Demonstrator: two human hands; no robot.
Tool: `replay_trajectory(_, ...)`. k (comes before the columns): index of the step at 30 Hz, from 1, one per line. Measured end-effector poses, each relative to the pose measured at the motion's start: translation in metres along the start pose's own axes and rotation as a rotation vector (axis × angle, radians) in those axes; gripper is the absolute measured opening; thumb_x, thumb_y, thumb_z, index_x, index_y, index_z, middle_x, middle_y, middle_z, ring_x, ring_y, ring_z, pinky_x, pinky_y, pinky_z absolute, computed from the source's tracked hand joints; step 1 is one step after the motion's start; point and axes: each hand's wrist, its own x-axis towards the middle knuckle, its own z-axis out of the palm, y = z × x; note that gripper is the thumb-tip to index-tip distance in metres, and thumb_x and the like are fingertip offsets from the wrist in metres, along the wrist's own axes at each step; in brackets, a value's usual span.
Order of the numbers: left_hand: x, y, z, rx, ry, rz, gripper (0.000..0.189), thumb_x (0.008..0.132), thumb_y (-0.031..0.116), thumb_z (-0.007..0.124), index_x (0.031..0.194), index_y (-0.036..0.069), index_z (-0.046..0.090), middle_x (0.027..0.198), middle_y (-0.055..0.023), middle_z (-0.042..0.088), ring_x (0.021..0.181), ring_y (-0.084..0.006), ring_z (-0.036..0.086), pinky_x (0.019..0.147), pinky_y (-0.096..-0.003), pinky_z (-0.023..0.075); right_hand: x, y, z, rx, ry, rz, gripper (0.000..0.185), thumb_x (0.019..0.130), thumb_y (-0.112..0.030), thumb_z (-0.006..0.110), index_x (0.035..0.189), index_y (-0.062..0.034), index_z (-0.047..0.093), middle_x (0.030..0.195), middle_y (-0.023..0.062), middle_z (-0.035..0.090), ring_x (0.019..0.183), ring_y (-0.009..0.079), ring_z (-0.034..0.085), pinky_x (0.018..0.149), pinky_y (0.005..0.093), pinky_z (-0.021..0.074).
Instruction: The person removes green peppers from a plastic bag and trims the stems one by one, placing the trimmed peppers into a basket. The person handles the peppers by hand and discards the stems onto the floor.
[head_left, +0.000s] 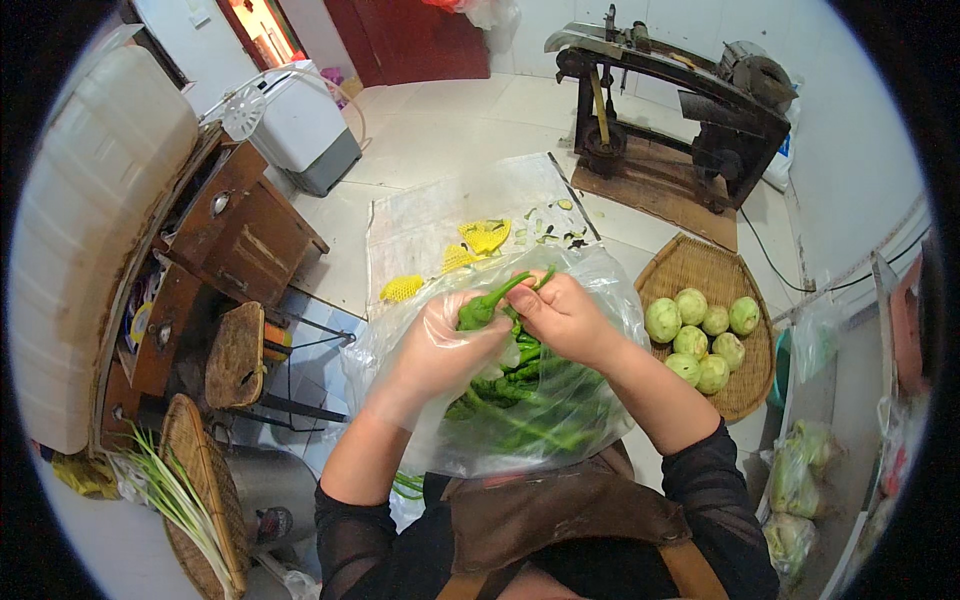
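A large clear plastic bag (600, 300) lies open before me, holding many long green peppers (529, 371). Over its mouth, my left hand (457, 345), partly covered by the clear plastic, grips a green pepper (484, 306) by its body. The fingertips of my right hand (555, 311) pinch the pepper's curved stem end, close beside my left hand. Whether the stem is still whole under the fingers is hard to tell.
A woven basket (652, 262) with several peeled round vegetables (690, 341) sits at right. Yellow foam nets (484, 236) and scraps lie on a white sheet (420, 217). An old machine (675, 112) stands behind. At left are a stool (236, 356), drawers (247, 247) and scallions (180, 495) on a basket.
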Motion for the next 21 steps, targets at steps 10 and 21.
replay_trajectory(10, -0.001, -0.007, -0.01, -0.108, -0.036, -0.077, 0.017, 0.095, 0.014, 0.064, 0.111, 0.009, 0.063, 0.081, 0.0076, 0.058, 0.066, -0.0011, 0.049, 0.058, -0.0199, 0.0419, 0.01, 0.01, -0.006, 0.447, -0.02, 0.286, 0.013, 0.1, -0.017, 0.044, 0.098, -0.007, 0.052, 0.081, 0.0029, 0.056, 0.061, 0.0079, 0.053, 0.045, 0.0197, 0.0398)
replay_trajectory(21, -0.001, -0.017, -0.012, -0.111, -0.028, -0.02, 0.027, 0.097, 0.02, 0.058, 0.119, 0.006, 0.051, 0.081, 0.0015, 0.057, 0.067, -0.0063, 0.053, 0.062, -0.0228, 0.0449, 0.011, -0.012, -0.009, -0.172, -0.058, -0.088, 0.028, 0.094, -0.025, 0.063, 0.081, -0.0007, 0.059, 0.069, 0.0103, 0.057, 0.06, 0.0215, 0.052, 0.059, 0.0329, 0.0432)
